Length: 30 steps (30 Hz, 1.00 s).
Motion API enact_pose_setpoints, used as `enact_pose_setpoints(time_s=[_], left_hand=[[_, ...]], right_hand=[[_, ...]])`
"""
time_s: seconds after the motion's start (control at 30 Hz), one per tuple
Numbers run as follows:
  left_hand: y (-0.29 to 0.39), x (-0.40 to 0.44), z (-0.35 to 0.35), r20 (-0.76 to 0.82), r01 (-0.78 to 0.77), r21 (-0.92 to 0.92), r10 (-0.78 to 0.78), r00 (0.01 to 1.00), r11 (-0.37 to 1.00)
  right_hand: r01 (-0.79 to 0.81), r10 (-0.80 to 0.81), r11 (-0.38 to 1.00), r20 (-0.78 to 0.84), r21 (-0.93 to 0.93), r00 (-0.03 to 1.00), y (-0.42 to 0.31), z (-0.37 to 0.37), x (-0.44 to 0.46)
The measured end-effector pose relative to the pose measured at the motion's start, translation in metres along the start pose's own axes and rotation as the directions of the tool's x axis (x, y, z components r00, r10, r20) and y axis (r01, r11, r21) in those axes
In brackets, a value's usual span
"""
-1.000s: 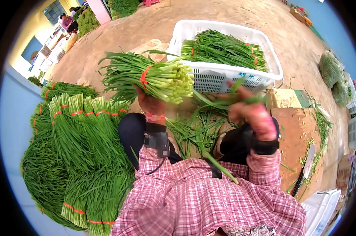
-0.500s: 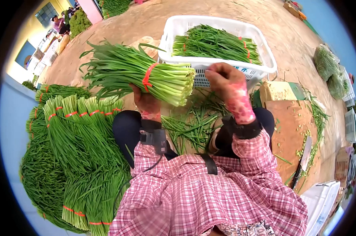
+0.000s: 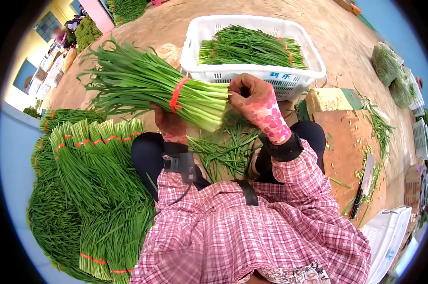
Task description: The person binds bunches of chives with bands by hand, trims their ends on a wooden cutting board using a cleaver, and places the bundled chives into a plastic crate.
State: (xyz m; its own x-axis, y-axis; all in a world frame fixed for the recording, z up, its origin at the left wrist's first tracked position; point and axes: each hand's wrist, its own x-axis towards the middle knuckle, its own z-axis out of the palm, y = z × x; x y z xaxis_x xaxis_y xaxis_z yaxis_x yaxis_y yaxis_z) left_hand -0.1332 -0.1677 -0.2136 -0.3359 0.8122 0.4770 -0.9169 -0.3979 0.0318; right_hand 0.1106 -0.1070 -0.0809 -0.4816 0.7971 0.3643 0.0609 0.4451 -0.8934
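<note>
A thick bundle of garlic chives (image 3: 148, 85), bound with a red band (image 3: 177, 94), lies across my left hand (image 3: 170, 124). That hand is closed around it from below, its fingers partly hidden behind the stems. The leaves point left and the pale cut ends point right. Thumb and fingers of my right hand (image 3: 253, 97) are pinched together at the upper stem ends; how many stems are between them is hidden. Cut chive pieces (image 3: 223, 151) lie on the ground between my knees.
Ahead stands a white plastic crate (image 3: 195, 71) with banded chives (image 3: 252, 49) inside. Stacked chive bundles (image 3: 96, 170) lie to the left. At right, a knife (image 3: 365, 182) rests on a wooden board (image 3: 341, 156) beside a block (image 3: 330, 100). People sit far off at upper left.
My right hand has come left and down to the bundle's cut ends, touching them. The bundle has shifted slightly left in my left hand's hold, and the whole view has moved a little.
</note>
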Motion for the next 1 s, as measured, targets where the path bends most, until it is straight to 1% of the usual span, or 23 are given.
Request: enact_pose_setpoints(time_s=[0.03, 0.07, 0.1, 0.13, 0.2, 0.23, 0.27, 0.3, 0.33, 0.37, 0.4, 0.43, 0.47, 0.53, 0.57, 0.6, 0.67, 0.7, 0.73, 0.8, 0.87, 0.9, 1.0], left_hand=[[0.0, -0.001, 0.001, -0.014, 0.001, -0.022, -0.001, 1.0, 1.0], [0.0, -0.002, 0.002, -0.026, 0.002, -0.044, -0.003, 1.0, 0.999], [0.001, -0.004, 0.003, -0.048, 0.021, 0.035, -0.019, 0.999, 0.999], [-0.003, -0.006, 0.0, -0.088, 0.038, 0.058, -0.033, 0.996, 0.998], [0.003, -0.007, -0.006, -0.142, 0.017, 0.152, 0.005, 0.99, 0.988], [0.005, -0.007, -0.006, -0.057, 0.091, 0.048, -0.088, 0.994, 0.995], [-0.001, -0.006, 0.006, -0.073, 0.107, 0.114, -0.099, 0.992, 0.988], [-0.007, -0.004, 0.017, -0.088, 0.125, 0.178, -0.111, 0.99, 0.976], [-0.016, -0.004, 0.038, -0.2, 0.095, 0.393, -0.016, 0.98, 0.915], [-0.019, -0.002, 0.042, -0.158, 0.112, 0.43, -0.048, 0.986, 0.896], [-0.02, -0.001, 0.044, -0.126, 0.137, 0.469, -0.087, 0.988, 0.873], [-0.023, -0.002, 0.044, -0.185, 0.18, 0.504, -0.098, 0.978, 0.845], [-0.026, -0.003, 0.045, -0.207, 0.199, 0.562, -0.096, 0.974, 0.803], [-0.037, -0.007, 0.043, -0.258, 0.245, 0.656, -0.092, 0.962, 0.714], [-0.041, -0.01, 0.047, -0.295, 0.285, 0.65, -0.112, 0.949, 0.704], [-0.045, -0.013, 0.051, -0.331, 0.325, 0.642, -0.131, 0.934, 0.695], [-0.05, -0.019, 0.04, -0.403, 0.387, 0.619, -0.147, 0.904, 0.684], [-0.05, -0.021, 0.039, -0.43, 0.417, 0.599, -0.165, 0.888, 0.683], [-0.053, -0.021, 0.032, -0.436, 0.419, 0.623, -0.152, 0.887, 0.66], [-0.057, -0.027, 0.013, -0.451, 0.426, 0.671, -0.122, 0.884, 0.607], [-0.064, -0.028, 0.014, -0.48, 0.45, 0.632, -0.137, 0.867, 0.631], [-0.066, -0.03, 0.011, -0.503, 0.469, 0.605, -0.148, 0.851, 0.644], [-0.074, -0.038, -0.001, -0.556, 0.511, 0.561, -0.161, 0.816, 0.652]], right_hand=[[-0.034, 0.04, 0.996, -0.077, 0.08, 0.996, -0.003, 0.003, -0.003], [-0.02, 0.025, 0.999, -0.153, 0.031, 0.988, -0.001, -0.001, -0.003], [-0.174, 0.204, 0.968, -0.158, 0.182, 0.966, -0.001, -0.01, -0.005], [-0.31, 0.366, 0.893, -0.122, 0.326, 0.923, -0.001, -0.021, -0.005], [-0.382, 0.361, 0.873, 0.125, 0.304, 0.924, 0.039, -0.041, -0.005], [-0.219, 0.224, 0.974, 0.092, -0.062, 0.97, 0.053, -0.043, -0.014], [-0.015, 0.06, 0.906, 0.093, -0.422, 0.994, 0.06, -0.046, -0.022], [0.032, -0.019, 0.857, 0.03, -0.515, 0.999, 0.057, -0.046, -0.023], [0.06, -0.104, 0.792, -0.038, -0.608, 0.994, 0.052, -0.047, -0.021], [-0.116, 0.105, 0.914, -0.048, -0.389, 0.993, 0.027, -0.044, -0.018], [-0.157, 0.158, 0.958, -0.013, -0.24, 0.987, 0.031, -0.04, -0.012], [-0.126, 0.148, 0.944, 0.051, -0.305, 0.988, 0.016, -0.031, -0.005], [-0.099, 0.149, 0.924, 0.108, -0.368, 0.983, 0.001, -0.022, 0.0], [-0.159, 0.269, 0.912, 0.259, -0.379, 0.928, 0.022, -0.006, 0.012], [-0.226, 0.282, 0.956, 0.374, -0.187, 0.884, 0.031, 0.002, 0.018], [-0.306, 0.265, 0.952, 0.484, 0.005, 0.834, 0.042, 0.009, 0.022], [-0.375, 0.194, 0.881, 0.502, 0.29, 0.843, 0.057, 0.021, 0.015], [-0.444, 0.259, 0.832, 0.476, 0.332, 0.841, 0.056, 0.019, 0.01], [-0.416, 0.206, 0.784, 0.438, 0.461, 0.875, 0.07, 0.024, 0.006], [-0.422, 0.247, 0.755, 0.378, 0.502, 0.892, 0.087, 0.026, 0.001], [-0.419, 0.285, 0.764, 0.325, 0.491, 0.902, 0.075, 0.026, -0.002], [-0.412, 0.282, 0.771, 0.32, 0.486, 0.905, 0.083, 0.027, -0.003], [-0.535, 0.459, 0.709, 0.276, 0.459, 0.844, 0.084, 0.029, -0.004]])
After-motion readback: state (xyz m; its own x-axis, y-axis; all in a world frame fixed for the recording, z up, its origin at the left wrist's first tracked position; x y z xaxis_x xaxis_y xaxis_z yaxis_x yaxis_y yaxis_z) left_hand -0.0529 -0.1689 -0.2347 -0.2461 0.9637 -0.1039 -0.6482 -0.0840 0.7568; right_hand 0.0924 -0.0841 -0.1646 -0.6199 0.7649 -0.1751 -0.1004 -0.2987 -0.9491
